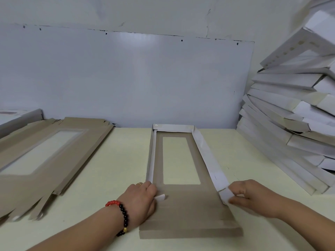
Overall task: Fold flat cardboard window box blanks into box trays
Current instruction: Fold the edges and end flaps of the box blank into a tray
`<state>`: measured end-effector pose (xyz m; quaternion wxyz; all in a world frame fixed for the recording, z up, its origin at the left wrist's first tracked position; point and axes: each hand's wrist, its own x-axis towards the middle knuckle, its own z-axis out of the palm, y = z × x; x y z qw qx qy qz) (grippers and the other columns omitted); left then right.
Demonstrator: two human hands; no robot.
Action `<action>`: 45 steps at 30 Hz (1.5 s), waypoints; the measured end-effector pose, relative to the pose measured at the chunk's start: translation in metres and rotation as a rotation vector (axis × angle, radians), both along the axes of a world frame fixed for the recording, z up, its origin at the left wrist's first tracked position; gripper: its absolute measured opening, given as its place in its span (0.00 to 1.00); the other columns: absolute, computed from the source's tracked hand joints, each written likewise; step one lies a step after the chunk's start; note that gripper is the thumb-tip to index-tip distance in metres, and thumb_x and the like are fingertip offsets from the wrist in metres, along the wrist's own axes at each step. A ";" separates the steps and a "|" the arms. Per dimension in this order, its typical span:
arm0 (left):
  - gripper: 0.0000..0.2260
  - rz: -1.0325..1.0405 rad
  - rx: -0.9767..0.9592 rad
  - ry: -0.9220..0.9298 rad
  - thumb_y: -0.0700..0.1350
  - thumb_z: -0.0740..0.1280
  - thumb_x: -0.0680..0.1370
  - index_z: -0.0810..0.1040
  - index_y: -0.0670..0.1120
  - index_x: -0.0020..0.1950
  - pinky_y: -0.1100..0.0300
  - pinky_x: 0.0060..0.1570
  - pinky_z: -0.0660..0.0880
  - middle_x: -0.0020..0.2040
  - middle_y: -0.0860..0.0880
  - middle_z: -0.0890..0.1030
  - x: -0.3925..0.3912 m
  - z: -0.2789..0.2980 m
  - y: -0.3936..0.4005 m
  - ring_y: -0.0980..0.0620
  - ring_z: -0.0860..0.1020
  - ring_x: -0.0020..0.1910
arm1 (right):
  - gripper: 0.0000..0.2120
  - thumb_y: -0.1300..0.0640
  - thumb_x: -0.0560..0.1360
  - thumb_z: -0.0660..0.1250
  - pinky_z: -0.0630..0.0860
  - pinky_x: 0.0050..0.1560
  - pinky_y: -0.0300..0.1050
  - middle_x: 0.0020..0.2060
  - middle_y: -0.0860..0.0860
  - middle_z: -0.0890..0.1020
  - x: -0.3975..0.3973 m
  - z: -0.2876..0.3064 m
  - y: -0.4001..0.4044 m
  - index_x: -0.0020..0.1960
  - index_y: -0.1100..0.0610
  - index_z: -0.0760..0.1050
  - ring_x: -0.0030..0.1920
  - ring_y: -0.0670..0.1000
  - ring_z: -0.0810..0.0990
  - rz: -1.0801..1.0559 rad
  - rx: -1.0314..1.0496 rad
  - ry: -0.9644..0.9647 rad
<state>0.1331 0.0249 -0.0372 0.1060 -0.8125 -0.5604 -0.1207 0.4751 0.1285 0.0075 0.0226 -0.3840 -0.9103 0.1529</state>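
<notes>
At the near table edge: left hand (140, 198), fingers curled on the blank's (181, 201) near-left corner tab (160, 197). Right hand (249, 193), pinching the near-right tab (225, 193) at the end of the raised right wall (206, 156). Blank lies between both hands, long axis running near to far, window (178, 160) central; far wall (173, 128) and left wall (151, 156) already stand. Near flap flat, judged next to fold. Outward: flat blanks (45, 151) stacked left, trays (290, 115) piled right, table (116, 160) beneath.
</notes>
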 end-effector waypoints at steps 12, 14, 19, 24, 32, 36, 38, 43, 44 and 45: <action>0.09 0.047 -0.464 -0.512 0.46 0.65 0.79 0.70 0.56 0.40 0.68 0.43 0.70 0.43 0.58 0.74 -0.016 0.012 0.005 0.61 0.72 0.39 | 0.11 0.41 0.68 0.75 0.56 0.26 0.38 0.32 0.40 0.75 -0.034 -0.002 -0.018 0.35 0.46 0.78 0.37 0.45 0.76 0.097 0.629 -0.261; 0.09 0.062 -0.471 -0.548 0.46 0.66 0.78 0.72 0.55 0.39 0.69 0.41 0.70 0.42 0.58 0.75 -0.016 0.012 0.006 0.63 0.72 0.37 | 0.11 0.40 0.76 0.65 0.58 0.29 0.39 0.42 0.41 0.77 -0.033 -0.008 -0.019 0.45 0.46 0.79 0.43 0.46 0.77 0.024 0.538 -0.225; 0.11 0.083 -0.350 -0.463 0.48 0.64 0.79 0.70 0.57 0.37 0.72 0.39 0.67 0.39 0.59 0.74 -0.012 0.009 0.004 0.64 0.71 0.36 | 0.15 0.45 0.82 0.54 0.63 0.40 0.40 0.44 0.40 0.71 -0.029 -0.021 -0.013 0.50 0.50 0.76 0.44 0.44 0.72 0.009 0.402 -0.129; 0.11 -0.001 -0.113 -0.043 0.51 0.56 0.83 0.76 0.52 0.56 0.61 0.49 0.67 0.51 0.53 0.75 -0.009 -0.001 -0.003 0.50 0.73 0.48 | 0.16 0.48 0.83 0.52 0.70 0.51 0.38 0.54 0.41 0.75 -0.029 -0.027 -0.019 0.68 0.39 0.70 0.53 0.44 0.76 -0.042 0.271 -0.058; 0.34 0.000 -0.305 0.079 0.46 0.58 0.77 0.43 0.50 0.79 0.62 0.64 0.60 0.69 0.51 0.61 -0.017 -0.004 -0.007 0.48 0.64 0.62 | 0.42 0.67 0.73 0.49 0.67 0.54 0.35 0.68 0.37 0.53 -0.013 -0.034 -0.030 0.71 0.44 0.23 0.59 0.44 0.65 0.002 0.145 -0.221; 0.44 -0.018 -0.419 0.087 0.50 0.64 0.75 0.33 0.49 0.77 0.60 0.66 0.60 0.69 0.50 0.57 -0.017 0.005 -0.009 0.47 0.63 0.64 | 0.45 0.67 0.69 0.51 0.65 0.58 0.37 0.70 0.39 0.53 -0.011 -0.024 -0.026 0.71 0.51 0.22 0.65 0.47 0.63 0.071 0.143 -0.324; 0.47 -0.024 -0.447 0.078 0.54 0.66 0.73 0.32 0.50 0.77 0.60 0.66 0.59 0.69 0.51 0.57 -0.016 0.010 -0.011 0.48 0.62 0.64 | 0.45 0.65 0.69 0.52 0.65 0.57 0.37 0.71 0.38 0.53 -0.012 -0.019 -0.026 0.74 0.47 0.25 0.63 0.46 0.62 0.094 0.136 -0.340; 0.47 -0.023 -0.465 -0.011 0.61 0.64 0.73 0.32 0.54 0.77 0.62 0.66 0.59 0.68 0.53 0.57 -0.014 0.013 -0.014 0.51 0.61 0.64 | 0.47 0.54 0.74 0.59 0.62 0.55 0.34 0.54 0.21 0.43 -0.012 -0.014 -0.026 0.67 0.46 0.19 0.58 0.42 0.60 0.131 0.106 -0.317; 0.46 -0.021 -0.456 -0.031 0.60 0.63 0.74 0.32 0.53 0.77 0.62 0.67 0.58 0.68 0.53 0.57 -0.013 0.012 -0.014 0.51 0.61 0.65 | 0.46 0.54 0.75 0.59 0.61 0.53 0.33 0.52 0.20 0.42 -0.012 -0.014 -0.026 0.67 0.46 0.19 0.55 0.41 0.59 0.130 0.106 -0.314; 0.44 -0.022 -0.436 -0.052 0.60 0.63 0.75 0.33 0.53 0.77 0.63 0.67 0.57 0.68 0.53 0.57 -0.013 0.011 -0.015 0.52 0.61 0.65 | 0.46 0.54 0.75 0.59 0.60 0.52 0.32 0.51 0.19 0.42 -0.012 -0.013 -0.027 0.67 0.46 0.19 0.54 0.40 0.58 0.128 0.104 -0.306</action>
